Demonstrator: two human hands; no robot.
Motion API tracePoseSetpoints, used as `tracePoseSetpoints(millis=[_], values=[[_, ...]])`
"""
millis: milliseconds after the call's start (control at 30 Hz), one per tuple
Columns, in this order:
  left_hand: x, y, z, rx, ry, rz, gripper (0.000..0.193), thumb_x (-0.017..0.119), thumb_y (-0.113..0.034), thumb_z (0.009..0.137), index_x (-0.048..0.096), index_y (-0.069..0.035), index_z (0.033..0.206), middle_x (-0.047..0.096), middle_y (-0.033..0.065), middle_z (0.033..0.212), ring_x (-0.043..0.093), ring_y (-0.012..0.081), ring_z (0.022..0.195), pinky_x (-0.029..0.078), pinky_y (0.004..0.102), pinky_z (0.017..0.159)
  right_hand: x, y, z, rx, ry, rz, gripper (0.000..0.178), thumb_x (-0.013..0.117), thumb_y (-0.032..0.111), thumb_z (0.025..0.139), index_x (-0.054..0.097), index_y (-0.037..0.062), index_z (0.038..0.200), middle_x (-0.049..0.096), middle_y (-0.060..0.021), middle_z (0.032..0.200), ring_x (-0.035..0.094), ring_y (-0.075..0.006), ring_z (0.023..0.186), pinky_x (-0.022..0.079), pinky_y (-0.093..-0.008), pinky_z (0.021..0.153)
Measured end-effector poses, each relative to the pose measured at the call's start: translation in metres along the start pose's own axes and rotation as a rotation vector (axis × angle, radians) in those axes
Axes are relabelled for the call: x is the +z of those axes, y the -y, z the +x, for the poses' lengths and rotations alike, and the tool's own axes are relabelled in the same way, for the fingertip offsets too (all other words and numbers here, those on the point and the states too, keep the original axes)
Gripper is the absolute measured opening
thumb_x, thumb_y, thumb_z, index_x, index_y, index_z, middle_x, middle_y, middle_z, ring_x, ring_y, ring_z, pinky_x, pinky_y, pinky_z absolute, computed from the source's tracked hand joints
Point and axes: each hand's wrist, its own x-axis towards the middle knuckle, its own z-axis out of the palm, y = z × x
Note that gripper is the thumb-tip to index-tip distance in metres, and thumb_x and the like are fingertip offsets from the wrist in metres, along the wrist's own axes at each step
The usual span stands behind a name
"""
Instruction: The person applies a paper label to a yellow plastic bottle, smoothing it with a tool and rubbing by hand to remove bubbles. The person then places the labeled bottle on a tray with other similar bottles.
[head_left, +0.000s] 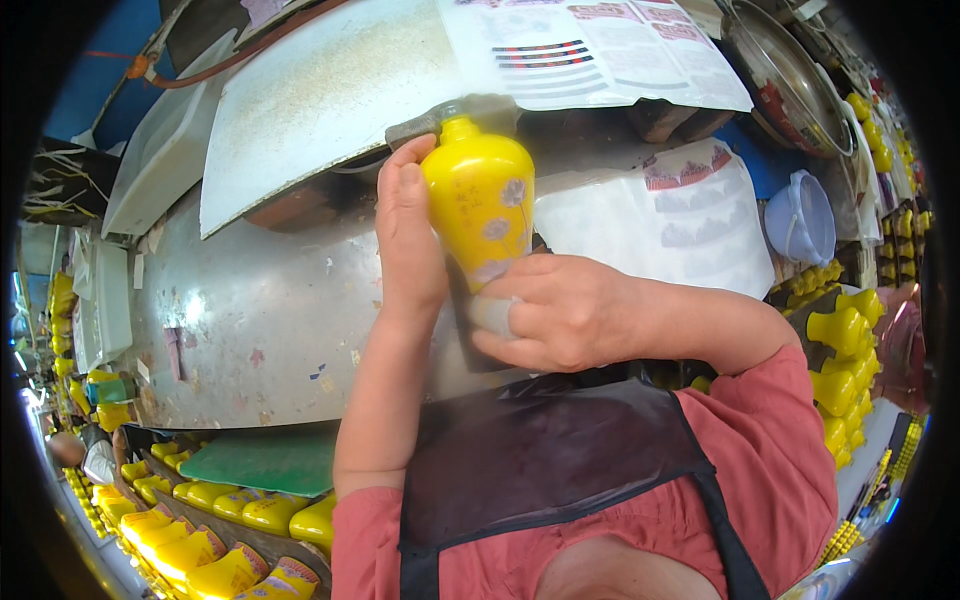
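Centre of frame: I hold a yellow vase-shaped bottle [481, 200] with pale flower decals upright over the metal surface [250, 320]. My left hand [408, 235] lies flat along the bottle's left side, fingers together and reaching up to its shoulder, thumb out of sight behind; this seems to steady it against sideways slip. My right hand [560, 312] is curled closed round the bottle's lower part, fingers wrapped over something pale at the base; I cannot tell whether that is a cloth, a label or the bottle's own foot. The neck points to the upper part of the frame, close under a grey block [430, 122] at the edge of a tilted metal sheet [320, 100]; touching or not, I cannot tell. Lower left: rows of like yellow bottles [210, 530] lying in trays, beside a green board [265, 460]. Right edge: more yellow bottles [840, 350], a blue plastic tub [800, 220], and a steel basin [785, 85] at upper right. A printed sheet [600, 50] lies top centre.
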Motion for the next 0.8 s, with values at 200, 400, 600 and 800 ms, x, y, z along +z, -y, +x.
tracePoseSetpoints(millis=[200, 400, 600, 800], values=[[0.007, 0.003, 0.001, -0.01, 0.031, -0.129, 0.039, 0.041, -0.031, 0.111, 0.053, -0.002, 0.135, 0.057, 0.0091, 0.128, 0.055, 0.0155, 0.116, 0.045, 0.0317, 0.103, -0.02, -0.053, 0.022, 0.513, -0.142, -0.161, 0.03, 0.071, 0.009, 0.089, 0.063, 0.0073, 0.118, 0.066, -0.0123, 0.087, 0.068, -0.0324, 0.078, 0.056, -0.0405, 0.065], [0.004, 0.012, 0.004, 0.39, -0.075, 0.55, 0.043, 0.066, -0.033, 0.094, 0.06, -0.003, 0.125, 0.058, 0.015, 0.121, 0.057, 0.0297, 0.112, 0.044, 0.0394, 0.1, -0.024, -0.075, 0.016, 0.516, -0.272, -0.172, 0.022, 0.07, 0.006, 0.089, 0.07, 0.0073, 0.11, 0.072, -0.0127, 0.094, 0.069, -0.0302, 0.079, 0.056, -0.0381, 0.069], [-0.002, 0.014, 0.008, 0.167, -0.019, 0.054, 0.032, 0.056, -0.026, 0.106, 0.061, -0.002, 0.126, 0.063, 0.0088, 0.12, 0.059, 0.016, 0.108, 0.048, 0.0295, 0.097, -0.007, -0.016, 0.004, 0.107, -0.231, -0.182, 0.02, 0.072, 0.013, 0.072, 0.071, 0.0158, 0.092, 0.052, -0.0021, 0.07, 0.064, -0.0234, 0.073, 0.054, -0.0333, 0.064], [0.004, 0.002, -0.005, 0.071, -0.043, 0.005, 0.038, 0.057, -0.029, 0.106, 0.056, -0.003, 0.134, 0.06, 0.0073, 0.123, 0.057, 0.015, 0.108, 0.048, 0.0295, 0.096, 0.004, -0.006, -0.023, 0.267, -0.182, -0.052, 0.021, 0.073, 0.014, 0.073, 0.073, 0.0127, 0.094, 0.064, -0.0034, 0.08, 0.067, -0.0262, 0.074, 0.055, -0.0368, 0.064]])
